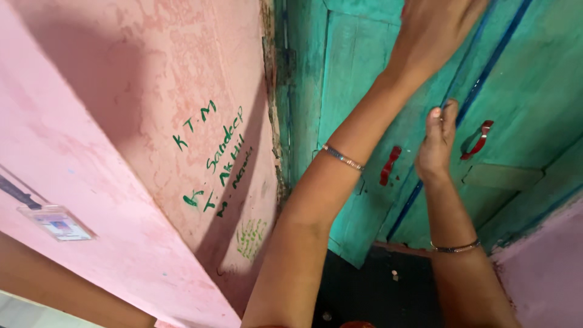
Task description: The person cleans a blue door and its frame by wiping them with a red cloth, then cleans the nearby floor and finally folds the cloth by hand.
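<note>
A green wooden double door [358, 67] with a blue strip along its middle seam fills the upper right. My left hand [434, 27] reaches up against the top of the door, and its fingers are cut off by the frame edge. A thin bangle [343, 158] sits on that forearm. Lower down, my right hand [438, 143] is held against the seam by the blue strip, thumb and fingers bunched together and pointing up. I cannot see anything held in it. Two red handles [390, 165] [478, 140] sit on the door leaves, one on each side of my right hand.
A pink plastered wall [121, 121] with green handwriting runs along the left, meeting the door frame at a worn corner. A badge in a clear sleeve [54, 222] hangs at the lower left. Dark floor [364, 291] lies below the door. Another pink wall [546, 273] stands at the right.
</note>
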